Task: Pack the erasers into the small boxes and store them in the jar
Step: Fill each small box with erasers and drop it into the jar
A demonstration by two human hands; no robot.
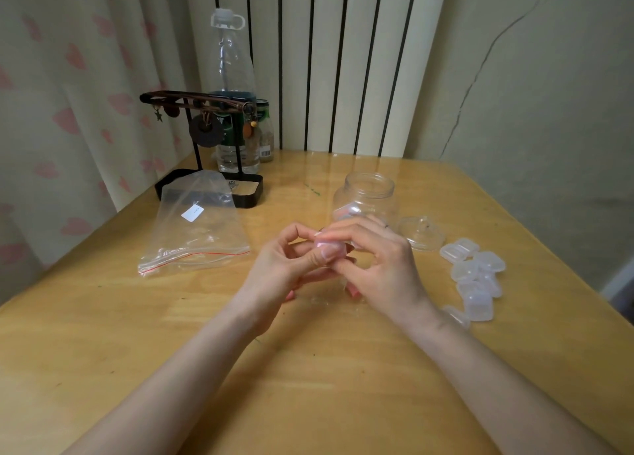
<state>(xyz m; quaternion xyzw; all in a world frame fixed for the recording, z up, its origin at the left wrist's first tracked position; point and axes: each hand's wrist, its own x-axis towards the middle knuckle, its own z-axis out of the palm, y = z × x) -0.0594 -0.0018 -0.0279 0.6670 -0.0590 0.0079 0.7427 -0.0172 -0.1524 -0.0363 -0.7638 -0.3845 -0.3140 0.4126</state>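
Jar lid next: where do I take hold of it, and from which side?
Pinch the knob on top of the jar lid, coming down from above. It appears to lie dome-up with its wide rim flat on the table, and the open jar stands close on its left, crowding a sideways reach.

Zip bag (199,225); earring stand (192,98); tall bottle (233,70) behind; wooden table (308,369)
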